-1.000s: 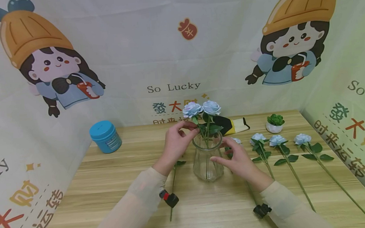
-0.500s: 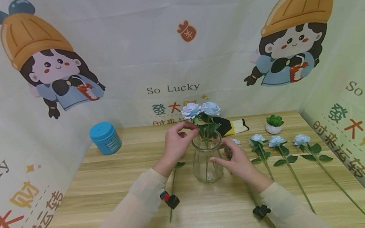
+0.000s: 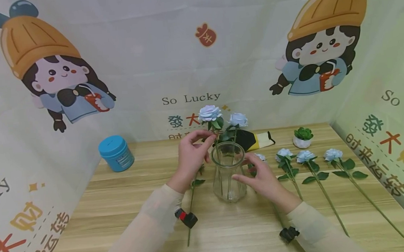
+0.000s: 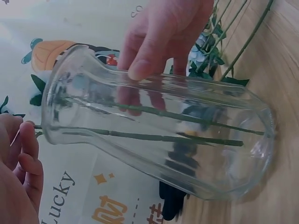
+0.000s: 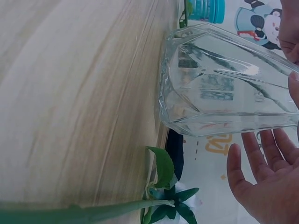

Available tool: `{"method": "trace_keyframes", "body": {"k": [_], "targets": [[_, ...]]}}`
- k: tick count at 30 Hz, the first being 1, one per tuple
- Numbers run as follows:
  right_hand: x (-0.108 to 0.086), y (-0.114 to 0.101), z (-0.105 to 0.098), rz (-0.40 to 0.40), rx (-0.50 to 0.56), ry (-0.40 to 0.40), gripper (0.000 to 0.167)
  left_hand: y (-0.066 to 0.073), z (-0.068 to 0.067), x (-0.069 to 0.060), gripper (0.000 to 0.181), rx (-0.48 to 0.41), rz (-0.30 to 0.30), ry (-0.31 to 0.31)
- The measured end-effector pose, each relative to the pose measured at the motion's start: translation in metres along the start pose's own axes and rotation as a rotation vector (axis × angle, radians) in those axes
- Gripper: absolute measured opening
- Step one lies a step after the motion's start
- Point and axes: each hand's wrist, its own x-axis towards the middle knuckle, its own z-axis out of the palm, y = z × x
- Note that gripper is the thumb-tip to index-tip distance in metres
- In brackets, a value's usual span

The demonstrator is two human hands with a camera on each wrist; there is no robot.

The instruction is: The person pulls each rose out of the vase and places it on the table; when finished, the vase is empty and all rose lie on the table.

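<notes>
A clear faceted glass vase point(image 3: 238, 189) stands upright on the table. My left hand point(image 3: 195, 153) pinches the stem of a pale blue artificial rose point(image 3: 209, 113) just above the rim. That rose's stem runs down inside the glass, its end above the base in the left wrist view. A second blue rose point(image 3: 238, 119) leans to the right in the vase, its stem point(image 4: 205, 120) reaching the bottom. My right hand point(image 3: 262, 180) holds the vase's right side, thumb in front, and the fingers point(image 4: 126, 93) show through the glass from behind.
Several more blue roses point(image 3: 306, 156) lie to the right, one partly under the right forearm. Another stem point(image 3: 191, 203) lies left of the vase. Behind are a black-and-yellow glove point(image 3: 258, 141) and a potted succulent point(image 3: 303, 133). A blue tub point(image 3: 117, 154) stands back left.
My left hand has moved slightly up and left, raising the pinched rose. The two blooms have come apart, the other one leaning right. The right hand keeps its hold on the vase.
</notes>
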Motion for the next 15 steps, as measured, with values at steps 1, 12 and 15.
{"method": "trace_keyframes", "body": {"k": [1, 12, 15], "targets": [[0.0, 0.0, 0.0, 0.001, 0.0, -0.001, 0.053, 0.002, 0.0, 0.001, 0.015, -0.003, 0.013, 0.005], [-0.001, -0.002, -0.001, -0.002, 0.0, -0.011, 0.054, 0.027, -0.011, 0.019, 0.016, -0.02, 0.148, 0.018], [-0.001, -0.004, -0.001, -0.007, -0.006, -0.018, 0.056, 0.036, -0.016, 0.023, 0.017, -0.022, 0.17, 0.023]]}}
